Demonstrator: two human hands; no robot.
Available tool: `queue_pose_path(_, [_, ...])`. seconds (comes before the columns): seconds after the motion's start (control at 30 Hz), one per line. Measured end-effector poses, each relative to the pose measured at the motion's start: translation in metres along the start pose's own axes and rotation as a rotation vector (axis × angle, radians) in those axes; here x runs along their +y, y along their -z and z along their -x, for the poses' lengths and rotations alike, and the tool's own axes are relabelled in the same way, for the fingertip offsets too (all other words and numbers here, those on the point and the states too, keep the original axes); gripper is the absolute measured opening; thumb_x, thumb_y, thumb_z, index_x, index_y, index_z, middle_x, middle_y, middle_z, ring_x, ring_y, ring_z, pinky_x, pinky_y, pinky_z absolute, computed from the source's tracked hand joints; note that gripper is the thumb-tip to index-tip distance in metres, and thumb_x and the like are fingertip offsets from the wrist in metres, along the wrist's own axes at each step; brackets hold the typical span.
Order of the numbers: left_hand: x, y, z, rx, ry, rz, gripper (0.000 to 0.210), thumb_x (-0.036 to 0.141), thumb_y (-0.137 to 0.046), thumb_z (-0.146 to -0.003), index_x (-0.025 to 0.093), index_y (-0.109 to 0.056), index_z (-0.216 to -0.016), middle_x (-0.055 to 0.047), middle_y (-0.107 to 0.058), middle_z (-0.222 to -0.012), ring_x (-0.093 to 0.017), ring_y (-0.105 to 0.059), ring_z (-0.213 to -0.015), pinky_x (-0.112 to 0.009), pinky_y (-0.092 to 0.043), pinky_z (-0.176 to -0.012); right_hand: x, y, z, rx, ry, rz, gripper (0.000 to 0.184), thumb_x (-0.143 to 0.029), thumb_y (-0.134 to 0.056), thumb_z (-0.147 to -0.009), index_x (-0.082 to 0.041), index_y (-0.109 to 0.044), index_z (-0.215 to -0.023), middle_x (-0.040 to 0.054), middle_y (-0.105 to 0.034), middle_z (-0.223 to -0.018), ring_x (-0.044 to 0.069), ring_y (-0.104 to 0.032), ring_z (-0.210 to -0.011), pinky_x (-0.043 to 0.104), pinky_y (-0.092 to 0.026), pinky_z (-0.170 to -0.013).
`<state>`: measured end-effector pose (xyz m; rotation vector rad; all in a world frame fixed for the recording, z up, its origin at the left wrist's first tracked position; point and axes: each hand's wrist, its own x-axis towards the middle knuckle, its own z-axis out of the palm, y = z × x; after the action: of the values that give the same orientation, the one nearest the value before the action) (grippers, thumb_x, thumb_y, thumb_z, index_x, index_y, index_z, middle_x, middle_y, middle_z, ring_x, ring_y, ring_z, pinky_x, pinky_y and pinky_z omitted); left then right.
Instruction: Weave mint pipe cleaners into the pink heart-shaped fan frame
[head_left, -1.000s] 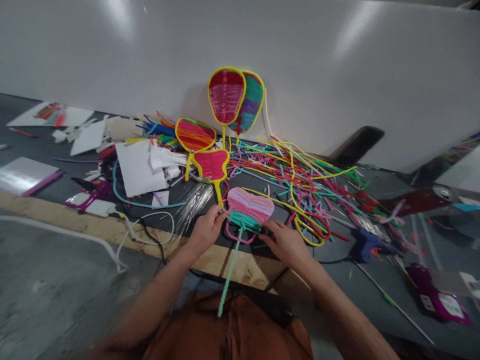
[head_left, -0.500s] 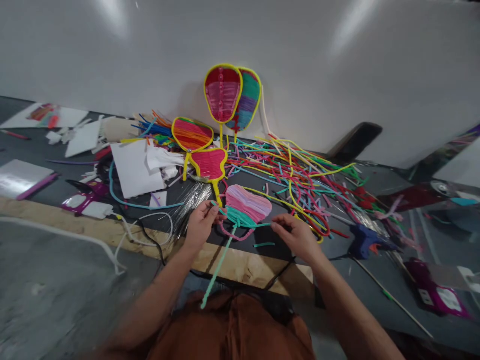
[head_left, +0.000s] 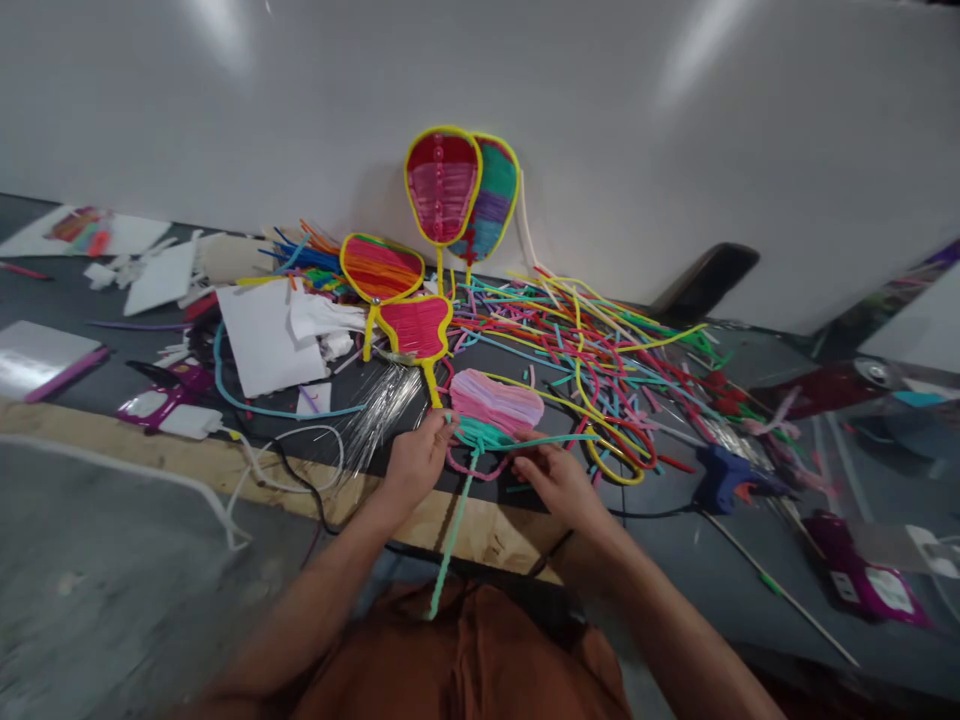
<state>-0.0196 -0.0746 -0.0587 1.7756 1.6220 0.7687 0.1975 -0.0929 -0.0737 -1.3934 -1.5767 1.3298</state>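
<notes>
So the pink and teal fan [head_left: 495, 402] is right between both hands, near the front of the worktop [head_left: 652, 570], with its mint twisted handle [head_left: 452, 548] poking out past the wooden edge [head_left: 480, 525]. Left hand [head_left: 418, 462] has thumb and fingers pinched together on the fan's left side. Right hand [head_left: 562, 488] has its fingers curled in at the other side, partly closed; can't tell if it's gripping the rim, the teal strand [head_left: 562, 439] or just touching. That strand's loose end sticks out to the right.

Looks like a wrapping job to me, with the pink lower rim [head_left: 480, 475] showing bare. My 2 cents: keep the left pinch firm so the frame doesn't twist, pull the strand snug but not hard enough to bow the rim, and butt each pass against the last so there's no gap. I'd also keep that tail away from the pipe cleaner pile [head_left: 555, 330], it'd probably snag.
</notes>
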Motion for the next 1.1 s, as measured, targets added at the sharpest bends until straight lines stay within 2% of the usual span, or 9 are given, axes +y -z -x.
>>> queue_pose_path(0.2, [-0.006,-0.008,-0.005,0.022,0.036,0.192,0.031,0.044,-0.040,-0.090,0.021,-0.055,-0.104,-0.002,-0.071,-0.079,-0.018,-0.070,-0.071,-0.025,-0.050,-0.061,-0.006,-0.014,-0.009,0.141,0.089,0.402,0.025,-0.027,-0.044,-0.086,-0.020,-0.064,-0.097,0.0060,-0.070,-0.087,0.018,-0.065,-0.077,0.028,-0.048,-0.073])
queue_pose_path(0.33, [-0.013,-0.006,-0.005,-0.043,-0.147,0.089,0.017,0.032,-0.053,-0.084,0.020,-0.064,-0.091,-0.005,-0.072,-0.094,-0.019,-0.067,-0.088,-0.029,-0.051,-0.077,-0.006,-0.014,-0.012,0.153,0.063,0.423,0.024,-0.025,-0.043,-0.087,-0.019,-0.064,-0.097,0.0047,-0.070,-0.079,0.017,-0.063,-0.067,0.025,-0.045,-0.066])
queue_pose_path(0.43, [-0.010,-0.002,-0.006,-0.075,-0.314,-0.076,0.017,0.023,-0.051,-0.085,0.021,-0.067,-0.090,-0.005,-0.071,-0.099,-0.019,-0.064,-0.096,-0.033,-0.048,-0.087,-0.006,-0.014,-0.012,0.158,0.058,0.432,0.022,-0.025,-0.044,-0.086,-0.019,-0.064,-0.094,0.0043,-0.069,-0.076,0.017,-0.061,-0.065,0.025,-0.043,-0.064])
queue_pose_path(0.5, [-0.006,-0.001,-0.008,-0.100,-0.358,-0.137,0.020,0.020,-0.047,-0.086,0.022,-0.066,-0.094,-0.005,-0.071,-0.102,-0.019,-0.063,-0.098,-0.033,-0.046,-0.089,-0.006,-0.014,-0.012,0.168,0.060,0.432,0.020,-0.025,-0.045,-0.086,-0.019,-0.063,-0.093,0.0040,-0.068,-0.076,0.017,-0.061,-0.067,0.025,-0.043,-0.065])
queue_pose_path(0.57, [-0.001,-0.001,-0.012,-0.128,-0.323,-0.184,0.022,0.020,-0.044,-0.088,0.023,-0.064,-0.097,-0.005,-0.071,-0.101,-0.019,-0.064,-0.096,-0.031,-0.047,-0.086,-0.006,-0.013,-0.012,0.175,0.075,0.417,0.019,-0.025,-0.045,-0.086,-0.019,-0.062,-0.093,0.0039,-0.068,-0.078,0.017,-0.061,-0.068,0.025,-0.043,-0.066])
queue_pose_path(0.67, [0.006,-0.004,-0.019,-0.173,-0.193,-0.274,0.021,0.026,-0.041,-0.090,0.023,-0.060,-0.097,-0.005,-0.071,-0.087,-0.020,-0.066,-0.082,-0.028,-0.047,-0.071,-0.006,-0.011,-0.014,0.154,0.091,0.428,0.019,-0.024,-0.044,-0.087,-0.019,-0.061,-0.092,0.0039,-0.067,-0.080,0.016,-0.060,-0.070,0.024,-0.042,-0.066])
queue_pose_path(0.8, [0.011,-0.007,-0.027,-0.175,-0.104,-0.373,0.022,0.032,-0.038,-0.092,0.022,-0.057,-0.093,-0.002,-0.066,-0.072,-0.020,-0.065,-0.069,-0.026,-0.042,-0.061,-0.013,-0.008,-0.019,0.089,0.034,0.603,0.019,-0.022,-0.044,-0.088,-0.020,-0.062,-0.087,0.0030,-0.067,-0.076,0.016,-0.060,-0.068,0.023,-0.039,-0.063])
queue_pose_path(0.97, [-0.001,-0.008,-0.030,-0.260,-0.295,-0.356,0.019,0.026,-0.045,-0.088,0.019,-0.061,-0.081,-0.007,-0.069,-0.084,-0.020,-0.064,-0.084,-0.029,-0.046,-0.074,-0.024,-0.002,-0.024,0.040,0.000,0.757,0.019,-0.022,-0.045,-0.089,-0.019,-0.064,-0.087,0.0052,-0.069,-0.080,0.017,-0.063,-0.073,0.023,-0.037,-0.063])
queue_pose_path(1.1, [-0.013,-0.011,-0.033,-0.232,-0.452,-0.226,0.021,0.020,-0.046,-0.087,0.020,-0.066,-0.092,-0.006,-0.071,-0.099,-0.019,-0.060,-0.102,-0.034,-0.044,-0.093,-0.028,0.005,-0.027,0.012,0.014,0.756,0.021,-0.020,-0.044,-0.089,-0.019,-0.064,-0.084,0.0046,-0.069,-0.076,0.016,-0.063,-0.071,0.022,-0.038,-0.063])
